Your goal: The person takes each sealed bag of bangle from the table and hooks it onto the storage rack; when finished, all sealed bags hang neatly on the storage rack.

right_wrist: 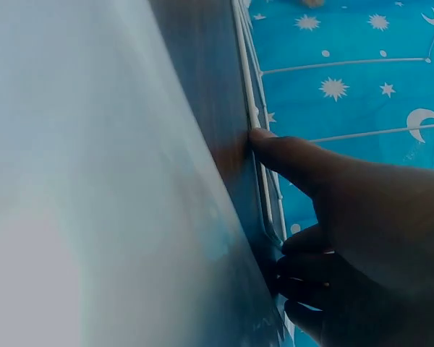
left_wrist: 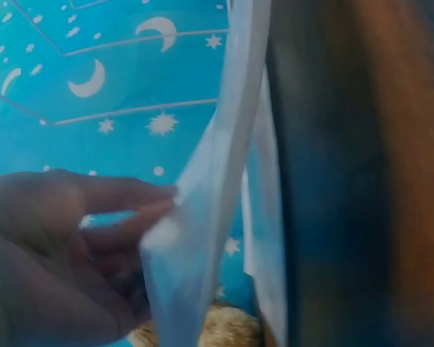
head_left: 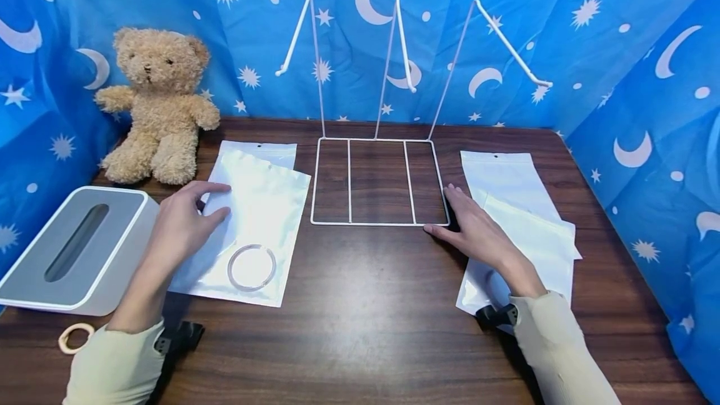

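Left hand (head_left: 182, 220) loose at packets (head_left: 264, 205), right hand (head_left: 482, 235) relaxed, touching corner of wire rack (head_left: 380, 224)

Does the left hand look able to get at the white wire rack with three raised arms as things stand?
Probably yes: between the left hand and the white wire rack lie only low, silvery-white plastic pouches; nothing upright seems to block the way.
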The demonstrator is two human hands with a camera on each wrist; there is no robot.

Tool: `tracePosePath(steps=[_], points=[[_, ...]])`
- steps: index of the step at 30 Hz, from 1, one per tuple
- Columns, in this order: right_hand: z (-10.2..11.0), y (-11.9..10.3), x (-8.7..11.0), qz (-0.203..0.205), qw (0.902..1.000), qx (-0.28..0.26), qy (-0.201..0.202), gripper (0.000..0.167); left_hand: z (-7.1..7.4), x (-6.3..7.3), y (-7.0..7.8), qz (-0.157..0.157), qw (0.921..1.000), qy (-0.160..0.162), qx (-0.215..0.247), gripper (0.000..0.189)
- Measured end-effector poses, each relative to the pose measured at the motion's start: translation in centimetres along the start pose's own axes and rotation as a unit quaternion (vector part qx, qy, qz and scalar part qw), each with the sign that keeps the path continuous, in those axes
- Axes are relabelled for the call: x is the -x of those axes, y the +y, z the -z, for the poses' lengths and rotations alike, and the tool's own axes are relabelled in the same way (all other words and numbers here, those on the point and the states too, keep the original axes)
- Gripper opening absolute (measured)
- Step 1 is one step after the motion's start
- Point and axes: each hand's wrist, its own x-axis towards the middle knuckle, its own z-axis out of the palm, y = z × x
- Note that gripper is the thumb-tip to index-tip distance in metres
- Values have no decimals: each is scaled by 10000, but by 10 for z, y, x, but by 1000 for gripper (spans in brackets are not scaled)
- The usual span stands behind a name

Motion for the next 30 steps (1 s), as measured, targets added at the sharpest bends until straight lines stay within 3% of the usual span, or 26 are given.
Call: tracePosePath(steps=[2, 5, 9, 14, 17, 23, 25, 30], points=[[0, 0, 0, -4, 10000, 30, -20, 97, 1, 0, 7, -487, 9978, 408, 190, 32], [0, 1, 0, -40, 9999, 70, -65, 97, 1, 0, 23, -1351, 9859, 840, 516, 31], [1, 2, 0, -115, 9998, 100, -93, 97, 4, 1, 56, -2477, 9556, 1142, 1118, 35], [1, 3, 0, 44, 10000, 31, -28, 94, 12, 8, 110, -3327, 9079, 1273, 2212, 32], [1, 3, 0, 181, 9998, 22, -2, 93, 10, 9, 136, -3400, 8806, 1393, 2993, 26], [0, 3, 0, 275, 9996, 8, 28, 92, -7, 1, 168, -3023, 8246, 1525, 4531, 20], [0, 3, 0, 291, 9996, -32, 38, 91, -12, -2, 173, -2945, 8140, 1537, 4764, 21], [1, 4, 1, 262, 9996, -39, 31, 92, -21, -9, 179, -2882, 8058, 1620, 4914, 22]])
